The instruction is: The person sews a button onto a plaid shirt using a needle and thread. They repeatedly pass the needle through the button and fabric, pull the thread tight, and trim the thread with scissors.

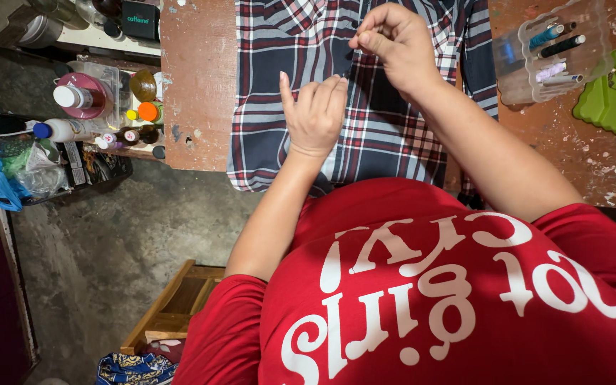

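Plaid shirt (393,135) looks soft and light on your tabletop (197,85): left hand (315,114) presses it half-curled, right hand (393,39) pinches something thin at its placket.

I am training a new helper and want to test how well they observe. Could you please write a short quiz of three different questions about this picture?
1. True or false: the plaid shirt lies spread on the worn brown table.
2. Which hand is raised higher above the shirt with its fingertips pinched together?
A. left hand
B. right hand
3. Fill the gap: the clear plastic organizer holding pens stands beside a ______ tray.

Key
1. True.
2. B. The right hand is pinched together near the top; the left hand rests on the shirt with the fingers curled.
3. Green.
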